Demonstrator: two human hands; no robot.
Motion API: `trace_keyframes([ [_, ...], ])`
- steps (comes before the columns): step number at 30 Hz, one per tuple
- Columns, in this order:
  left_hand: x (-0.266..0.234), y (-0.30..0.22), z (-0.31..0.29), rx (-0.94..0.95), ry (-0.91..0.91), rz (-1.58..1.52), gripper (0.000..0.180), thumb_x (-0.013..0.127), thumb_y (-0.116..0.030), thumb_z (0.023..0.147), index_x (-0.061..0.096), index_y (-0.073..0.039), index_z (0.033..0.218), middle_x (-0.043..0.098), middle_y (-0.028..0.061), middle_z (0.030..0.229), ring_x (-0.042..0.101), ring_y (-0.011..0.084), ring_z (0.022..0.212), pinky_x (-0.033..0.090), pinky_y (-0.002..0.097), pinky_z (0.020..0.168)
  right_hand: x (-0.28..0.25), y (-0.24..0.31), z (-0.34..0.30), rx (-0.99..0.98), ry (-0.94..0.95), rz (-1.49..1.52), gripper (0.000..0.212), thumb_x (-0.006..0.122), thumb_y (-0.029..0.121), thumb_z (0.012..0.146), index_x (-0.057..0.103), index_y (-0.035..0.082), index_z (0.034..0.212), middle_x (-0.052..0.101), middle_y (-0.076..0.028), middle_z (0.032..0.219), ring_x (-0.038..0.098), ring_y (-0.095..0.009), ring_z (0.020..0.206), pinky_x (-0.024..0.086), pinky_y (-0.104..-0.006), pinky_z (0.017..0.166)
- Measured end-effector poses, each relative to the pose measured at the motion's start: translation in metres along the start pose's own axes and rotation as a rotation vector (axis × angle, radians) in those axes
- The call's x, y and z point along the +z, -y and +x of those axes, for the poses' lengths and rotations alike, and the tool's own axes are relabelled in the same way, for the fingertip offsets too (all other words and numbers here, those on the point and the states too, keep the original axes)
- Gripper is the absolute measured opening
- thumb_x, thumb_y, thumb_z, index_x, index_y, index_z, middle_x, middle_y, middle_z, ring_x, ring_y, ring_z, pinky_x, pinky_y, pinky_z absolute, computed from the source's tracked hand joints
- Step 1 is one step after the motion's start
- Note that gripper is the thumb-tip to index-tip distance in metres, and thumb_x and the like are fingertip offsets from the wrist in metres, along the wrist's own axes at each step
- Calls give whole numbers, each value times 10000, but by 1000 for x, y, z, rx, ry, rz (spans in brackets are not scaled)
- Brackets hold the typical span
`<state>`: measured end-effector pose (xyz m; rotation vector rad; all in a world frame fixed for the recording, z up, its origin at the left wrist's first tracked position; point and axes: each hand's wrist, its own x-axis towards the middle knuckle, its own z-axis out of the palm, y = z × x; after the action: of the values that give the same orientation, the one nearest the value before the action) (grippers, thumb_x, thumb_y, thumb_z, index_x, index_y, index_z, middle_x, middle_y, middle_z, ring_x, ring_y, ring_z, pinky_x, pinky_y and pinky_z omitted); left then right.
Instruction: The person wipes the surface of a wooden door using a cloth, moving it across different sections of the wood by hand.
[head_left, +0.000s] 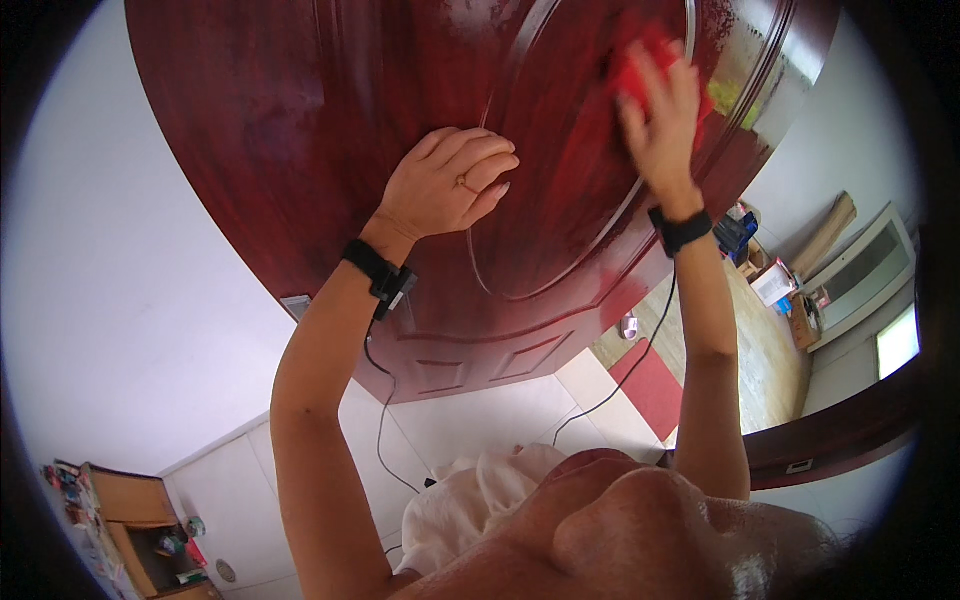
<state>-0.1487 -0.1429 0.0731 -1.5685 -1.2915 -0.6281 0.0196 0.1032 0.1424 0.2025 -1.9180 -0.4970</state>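
A dark red panelled door (400,90) with curved mouldings fills the upper middle. My right hand (665,120) presses a red cloth (704,104) against the door's right part, its fingers spread over it and slightly blurred. Farther left, my left hand (445,180) rests against the door, back toward me, with bent fingers and a ring on one of them. Nothing shows in it, though its palm is hidden. A black wristband (375,272) is on my left wrist and another black wristband (682,232) on my right; a thin cable hangs from each.
A white wall (130,250) lies to the left, with a wooden cabinet (140,500) holding items at lower left. Beyond the door's right edge are boxes (775,283), a leaning framed panel (870,275) and a red mat (645,388). A dark doorframe (840,430) curves at lower right.
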Motion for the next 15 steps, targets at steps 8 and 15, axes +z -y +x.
trace_keyframes([
  [8,0,0,0,-17,-18,14,303,678,-249,873,617,-205,1167,628,-33,1226,586,172,1139,439,381,1006,18,51,84,144,-361,-9,563,638,69,839,531,52,1392,467,-235,1417,402,-414,1343,275,-505,1149],
  [15,6,7,-33,189,151,72,168,689,-225,845,625,-209,1000,595,-64,937,569,140,899,462,343,901,57,113,2,-13,-39,350,493,707,122,723,670,181,1211,478,-69,1509,428,-289,1398,294,-516,1165],
])
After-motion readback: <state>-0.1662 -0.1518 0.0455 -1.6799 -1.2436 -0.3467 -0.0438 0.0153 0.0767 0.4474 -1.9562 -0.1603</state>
